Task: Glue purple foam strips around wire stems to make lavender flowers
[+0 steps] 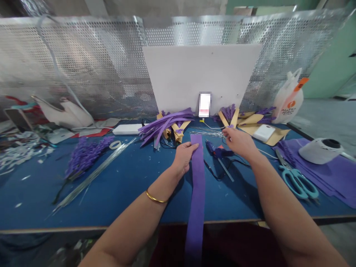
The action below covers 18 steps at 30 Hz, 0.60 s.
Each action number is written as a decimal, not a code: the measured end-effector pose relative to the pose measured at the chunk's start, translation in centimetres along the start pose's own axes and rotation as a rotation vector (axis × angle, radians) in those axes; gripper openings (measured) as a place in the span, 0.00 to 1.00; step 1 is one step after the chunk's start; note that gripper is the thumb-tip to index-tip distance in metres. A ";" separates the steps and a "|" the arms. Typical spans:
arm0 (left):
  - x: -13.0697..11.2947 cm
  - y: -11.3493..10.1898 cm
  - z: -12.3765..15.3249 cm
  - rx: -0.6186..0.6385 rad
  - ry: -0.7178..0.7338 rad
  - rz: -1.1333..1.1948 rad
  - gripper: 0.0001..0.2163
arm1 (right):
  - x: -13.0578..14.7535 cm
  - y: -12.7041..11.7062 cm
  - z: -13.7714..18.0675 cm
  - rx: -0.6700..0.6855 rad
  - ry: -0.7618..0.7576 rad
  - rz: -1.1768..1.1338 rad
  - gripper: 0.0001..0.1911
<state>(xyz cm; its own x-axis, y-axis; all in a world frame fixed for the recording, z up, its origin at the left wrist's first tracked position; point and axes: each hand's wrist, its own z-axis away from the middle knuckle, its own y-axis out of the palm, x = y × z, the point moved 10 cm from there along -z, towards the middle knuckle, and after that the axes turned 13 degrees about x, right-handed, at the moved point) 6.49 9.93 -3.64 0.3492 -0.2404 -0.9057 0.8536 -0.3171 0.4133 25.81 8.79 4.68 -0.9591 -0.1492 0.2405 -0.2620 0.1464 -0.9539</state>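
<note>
Here, we pinch a long purple strip (197, 174) near its top end in our left grip (183, 158), with the thumb on top. The strip runs down past the front edge of the blue bench (125, 196). Our right grip (239, 142) is at the ends of some thin wires (207, 133), but we cannot tell if it holds one. A glue gun (218, 152) lies just beside the strip.

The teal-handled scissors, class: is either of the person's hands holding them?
No, the scissors lie apart from both: the left hand holds the purple strip, the right hand is near the thin wires.
</note>
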 end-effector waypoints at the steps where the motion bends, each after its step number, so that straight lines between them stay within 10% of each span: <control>1: -0.1 -0.2 -0.1 -0.007 0.008 0.028 0.07 | -0.5 1.0 -0.2 0.119 -0.004 0.111 0.21; 4: -0.3 -0.5 -0.2 -0.014 0.023 0.088 0.06 | -1.1 4.1 -0.2 0.378 -0.042 0.249 0.26; 10: -0.3 -0.4 0.0 -0.030 -0.001 0.112 0.05 | 1.1 6.8 -0.5 0.413 -0.136 0.272 0.21; 14: -0.4 -0.5 -0.1 -0.039 0.020 0.156 0.06 | 1.3 5.1 -0.7 0.308 -0.174 0.240 0.17; 18: -0.5 -1.2 -0.3 -0.092 0.035 0.211 0.07 | 2.1 0.0 -0.2 -0.079 -0.217 -0.158 0.12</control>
<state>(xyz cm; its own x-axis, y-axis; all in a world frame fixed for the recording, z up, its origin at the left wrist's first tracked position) 5.43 10.69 -3.68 0.5356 -0.2597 -0.8036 0.7912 -0.1782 0.5850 23.75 8.63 5.18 -0.8625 -0.3806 0.3335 -0.4225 0.1790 -0.8885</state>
